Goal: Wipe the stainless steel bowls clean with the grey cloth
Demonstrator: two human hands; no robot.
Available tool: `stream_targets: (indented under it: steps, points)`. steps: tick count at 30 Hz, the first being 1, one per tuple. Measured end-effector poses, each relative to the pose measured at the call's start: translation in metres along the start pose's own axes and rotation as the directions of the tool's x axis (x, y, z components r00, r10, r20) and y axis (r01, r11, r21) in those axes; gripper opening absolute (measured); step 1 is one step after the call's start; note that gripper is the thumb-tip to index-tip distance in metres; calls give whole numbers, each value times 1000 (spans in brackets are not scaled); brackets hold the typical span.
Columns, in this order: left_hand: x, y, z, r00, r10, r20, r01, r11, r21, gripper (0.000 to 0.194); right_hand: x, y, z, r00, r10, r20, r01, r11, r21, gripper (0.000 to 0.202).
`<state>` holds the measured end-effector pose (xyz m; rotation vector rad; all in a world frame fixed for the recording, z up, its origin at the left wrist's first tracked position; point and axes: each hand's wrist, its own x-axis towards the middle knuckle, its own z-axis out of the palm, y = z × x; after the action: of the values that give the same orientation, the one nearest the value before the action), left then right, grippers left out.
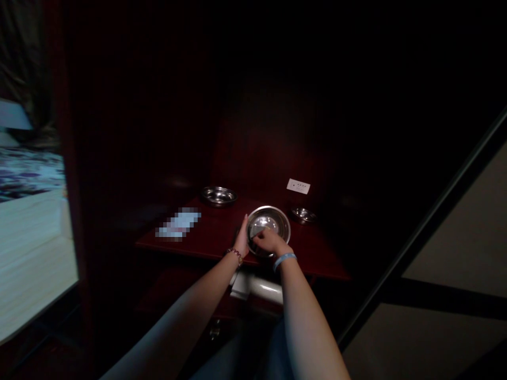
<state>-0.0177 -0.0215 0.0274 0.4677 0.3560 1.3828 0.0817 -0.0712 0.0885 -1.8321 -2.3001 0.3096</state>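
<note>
A shiny metal bowl [282,226] is tilted toward me over the front of a dark red shelf [206,244]. My left hand [242,240] grips the bowl at its left side, with the thumb up along the rim. My right hand [270,240] reaches over the near rim into the bowl, its fingers curled. Something small and greyish shows at those fingertips, too dim to name. Behind and to the left stands a shallow metal dish [218,196]. A smaller metal dish [303,215] sits at the right.
A white label card [298,186] is at the back panel. On the shelf's left lies a pixelated flat item [179,224]. Below, a lower shelf holds a white rolled object [266,290]. A pale wood surface [35,253] is at far left, beyond the dark cabinet side.
</note>
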Motion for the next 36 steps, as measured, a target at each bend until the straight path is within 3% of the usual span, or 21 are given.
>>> stream_targets:
  steps: [5, 12, 14, 17, 20, 24, 31, 33, 36]
  points:
    - [7, -4, -4, 1000, -24, 5, 24, 999, 21, 58, -2, 12, -4, 979, 176, -105, -177, 984, -1, 35]
    - [13, -5, -8, 994, -68, 90, 58, 992, 110, 65, -9, 26, -17, 897, 361, -255, -382, 924, -34, 41]
    - [13, -6, -9, 995, -60, 78, 51, 992, 114, 65, -7, 32, -15, 911, 336, -240, -347, 938, -3, 40]
    - [15, -7, -9, 998, -39, 53, 33, 993, 111, 64, -2, 41, -6, 969, 164, -185, -164, 986, 18, 41]
    - [16, -8, -10, 999, -3, 38, -1, 995, 101, 61, 0, 46, 4, 982, 45, -183, -52, 998, -34, 62]
    - [17, -9, -11, 1000, -6, 26, 4, 997, 77, 60, -1, 44, 12, 979, 75, -192, -94, 991, -94, 79]
    - [18, -9, -11, 1000, 8, 3, -8, 999, 48, 61, -1, 22, 21, 972, 144, -187, -174, 973, -151, 89]
    - [17, -9, -10, 1000, 7, 1, -7, 998, 58, 60, 0, 14, 24, 952, 193, -239, -233, 960, -152, 87]
    - [15, -9, -9, 1000, 7, -18, -5, 994, 111, 59, 3, 2, 29, 885, 317, -340, -362, 929, -77, 86]
